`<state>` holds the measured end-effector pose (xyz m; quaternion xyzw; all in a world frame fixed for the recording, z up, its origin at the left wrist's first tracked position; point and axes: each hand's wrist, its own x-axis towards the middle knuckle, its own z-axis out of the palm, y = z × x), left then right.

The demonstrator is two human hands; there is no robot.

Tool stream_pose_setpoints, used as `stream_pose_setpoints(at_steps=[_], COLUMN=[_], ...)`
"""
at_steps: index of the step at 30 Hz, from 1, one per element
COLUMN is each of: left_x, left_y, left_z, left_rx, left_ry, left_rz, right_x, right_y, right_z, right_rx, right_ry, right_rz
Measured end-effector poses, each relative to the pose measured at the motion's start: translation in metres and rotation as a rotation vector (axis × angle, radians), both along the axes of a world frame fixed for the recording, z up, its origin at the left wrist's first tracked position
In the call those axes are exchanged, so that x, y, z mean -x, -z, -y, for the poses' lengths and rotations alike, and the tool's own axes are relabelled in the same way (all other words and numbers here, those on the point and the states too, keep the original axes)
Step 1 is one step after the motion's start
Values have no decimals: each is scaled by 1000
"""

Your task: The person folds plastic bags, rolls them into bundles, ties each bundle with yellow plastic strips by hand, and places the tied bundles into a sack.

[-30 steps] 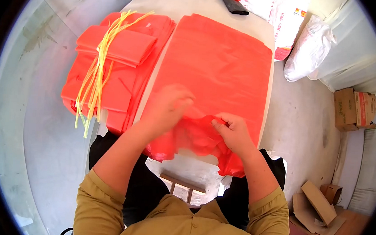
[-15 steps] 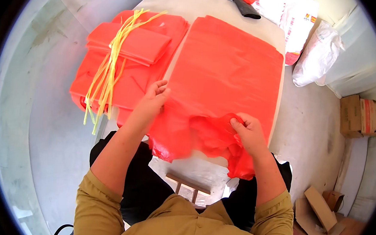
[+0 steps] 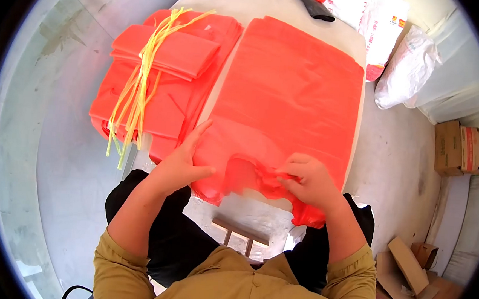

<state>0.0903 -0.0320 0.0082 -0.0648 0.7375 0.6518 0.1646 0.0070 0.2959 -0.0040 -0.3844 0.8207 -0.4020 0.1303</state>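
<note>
Red plastic bags [image 3: 292, 92] lie flat in a stack on the table, their cut handle ends hanging over the near edge. My left hand [image 3: 181, 165], thumb and fingers spread, rests at the near left corner of this stack and grips nothing. At the near right, my right hand [image 3: 309, 181] pinches the crumpled red film by the handle opening. Left of the stack is a thicker pile of folded red bags [image 3: 144, 97], with a smaller folded bundle [image 3: 174, 52] and yellow strips [image 3: 144, 67] on top.
The pale tabletop [image 3: 226, 3] shows behind the stacks. A black and red roll [image 3: 317, 6] lies at the far edge. White sacks [image 3: 409, 69] stand at the far right. Cardboard boxes [image 3: 450, 148] are on the right, and a wooden bar [image 3: 240, 232] sits between the legs.
My left hand moved from above the film to the left pile's edge, then down to the near left corner, its fingers spread. My right hand keeps its pinch and has shifted slightly left since half a second ago.
</note>
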Motion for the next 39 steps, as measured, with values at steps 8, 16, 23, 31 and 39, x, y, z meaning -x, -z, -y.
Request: stream_pose_setpoints(at_steps=[8,16,23,31,39], left_x=[4,43,63,67,85], left_y=[-20,-18,-9,30,39], left_z=[-2,-44,-74,-77,-96], left_rx=[86,171,40,759,646], left_ry=[-8,41,101,181,367], left_rz=[13,-49,174,-676,-616], right_x=[-22,-25,-29,-30,-25], right_y=[18,29,26,26,23], right_z=[13,14,13,9,11], right_rx=[-265,-301,-262,-267,-213], right_ry=[-245,-317,-300,-295,-254], right_rz=[-397,-416,-462,-504,-457])
